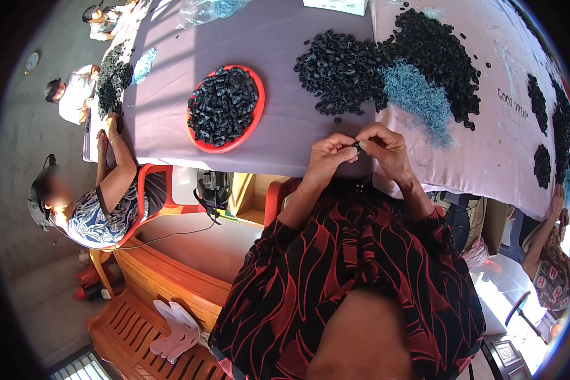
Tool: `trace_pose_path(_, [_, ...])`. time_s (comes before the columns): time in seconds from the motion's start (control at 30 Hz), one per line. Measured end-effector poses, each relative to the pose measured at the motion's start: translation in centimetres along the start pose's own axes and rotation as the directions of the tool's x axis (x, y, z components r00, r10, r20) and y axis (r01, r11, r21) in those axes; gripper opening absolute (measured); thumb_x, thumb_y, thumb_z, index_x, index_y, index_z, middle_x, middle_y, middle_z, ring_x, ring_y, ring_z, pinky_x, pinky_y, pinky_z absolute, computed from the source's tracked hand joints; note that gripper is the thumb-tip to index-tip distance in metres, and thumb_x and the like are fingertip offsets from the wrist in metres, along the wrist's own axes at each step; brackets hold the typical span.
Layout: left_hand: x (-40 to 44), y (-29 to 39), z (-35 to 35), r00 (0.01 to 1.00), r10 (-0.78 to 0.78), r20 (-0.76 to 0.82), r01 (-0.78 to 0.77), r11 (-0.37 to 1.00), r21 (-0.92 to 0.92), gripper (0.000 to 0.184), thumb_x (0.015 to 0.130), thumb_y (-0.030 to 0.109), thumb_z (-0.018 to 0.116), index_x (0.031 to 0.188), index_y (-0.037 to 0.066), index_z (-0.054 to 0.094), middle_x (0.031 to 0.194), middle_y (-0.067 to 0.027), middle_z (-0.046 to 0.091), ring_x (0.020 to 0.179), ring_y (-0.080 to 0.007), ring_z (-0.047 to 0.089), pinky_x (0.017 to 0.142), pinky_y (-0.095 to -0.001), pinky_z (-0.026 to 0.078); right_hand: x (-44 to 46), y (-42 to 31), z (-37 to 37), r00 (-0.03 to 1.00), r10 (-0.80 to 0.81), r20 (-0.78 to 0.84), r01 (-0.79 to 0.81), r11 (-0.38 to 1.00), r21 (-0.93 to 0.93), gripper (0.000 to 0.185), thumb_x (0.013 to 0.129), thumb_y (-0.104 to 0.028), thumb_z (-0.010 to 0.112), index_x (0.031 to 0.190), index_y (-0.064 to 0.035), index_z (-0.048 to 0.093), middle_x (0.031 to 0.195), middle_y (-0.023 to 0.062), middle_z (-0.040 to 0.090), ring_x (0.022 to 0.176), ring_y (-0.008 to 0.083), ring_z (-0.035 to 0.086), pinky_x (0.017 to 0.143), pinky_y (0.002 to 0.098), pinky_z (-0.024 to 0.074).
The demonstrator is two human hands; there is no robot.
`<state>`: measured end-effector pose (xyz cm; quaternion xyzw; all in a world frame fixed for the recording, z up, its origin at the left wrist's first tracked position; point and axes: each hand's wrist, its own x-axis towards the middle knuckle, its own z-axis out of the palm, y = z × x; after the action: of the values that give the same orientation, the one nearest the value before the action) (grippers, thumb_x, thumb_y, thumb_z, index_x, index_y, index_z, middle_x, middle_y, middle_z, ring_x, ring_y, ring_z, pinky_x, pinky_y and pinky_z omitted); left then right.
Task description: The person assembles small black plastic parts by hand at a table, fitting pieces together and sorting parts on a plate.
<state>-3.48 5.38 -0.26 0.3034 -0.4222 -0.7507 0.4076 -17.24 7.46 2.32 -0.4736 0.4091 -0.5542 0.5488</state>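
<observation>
Left hand [328,154] and right hand [389,151] pinch a dark part [358,147], right of the tray [262,101]. Pieces [223,106] heaped in the tray appear done; the black pile [342,73] and blue bits [418,96] right of it appear unworked.

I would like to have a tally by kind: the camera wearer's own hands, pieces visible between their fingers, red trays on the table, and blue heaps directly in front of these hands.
Own hands: 2 (left hand, right hand)
Small dark piece: 1 visible
Red tray: 1
Blue heap: 1
Total: 5
</observation>
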Motion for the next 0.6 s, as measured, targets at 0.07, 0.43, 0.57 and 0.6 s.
trace_pose_path(0.07, [-0.1, 0.2, 0.0, 1.0, 0.005, -0.012, -0.005, 0.999, 0.043, 0.012, 0.067, 0.003, 0.052, 0.078, -0.001, 0.05, 0.068, -0.0046, 0.052, 0.06, -0.0082, 0.049, 0.056, -0.0181, 0.04, 0.0, -0.1, -0.1, 0.999, 0.032, 0.009, -0.032, 0.997, -0.066, 0.008, 0.067, 0.004, 0.048, 0.073, -0.0013, 0.051, 0.069, -0.0002, 0.046, 0.06, 0.0045, 0.042, 0.053, 0.0153, 0.0335])
trace_pose_path(0.43, [-0.3, 0.6, -0.6, 0.995, 0.061, -0.079, -0.053, 0.993, 0.102, 0.01, 0.068, 0.002, 0.051, 0.077, -0.001, 0.05, 0.067, -0.0038, 0.052, 0.058, -0.0071, 0.048, 0.056, -0.0173, 0.04, 0.1, 0.0, 0.4, 0.992, -0.084, 0.095, 0.108, 0.954, -0.28, 0.012, 0.067, 0.004, 0.047, 0.076, -0.0028, 0.052, 0.066, 0.0016, 0.044, 0.061, 0.0069, 0.041, 0.053, 0.0175, 0.0324])
trace_pose_path(0.57, [0.0, 0.7, -1.1, 0.987, 0.147, -0.059, -0.141, 0.985, 0.099, 0.006, 0.068, -0.002, 0.049, 0.074, -0.001, 0.05, 0.064, -0.0024, 0.05, 0.058, -0.0057, 0.047, 0.054, -0.0164, 0.039, 0.9, 0.8, 0.2, 0.999, -0.043, 0.008, 0.044, 0.945, -0.323, 0.011, 0.068, 0.003, 0.046, 0.075, -0.0025, 0.051, 0.066, 0.0035, 0.045, 0.06, 0.0106, 0.044, 0.052, 0.0204, 0.0346])
trace_pose_path(0.6, [0.1, 0.5, -1.2, 0.986, 0.155, -0.056, -0.149, 0.984, 0.1, 0.006, 0.068, -0.002, 0.049, 0.074, -0.001, 0.05, 0.064, -0.0024, 0.05, 0.058, -0.0057, 0.047, 0.054, -0.0164, 0.039, 1.5, 1.0, 0.1, 0.999, -0.052, 0.011, 0.052, 0.944, -0.326, 0.011, 0.068, 0.003, 0.046, 0.075, -0.0025, 0.051, 0.066, 0.0035, 0.045, 0.06, 0.0106, 0.044, 0.052, 0.0204, 0.0346])
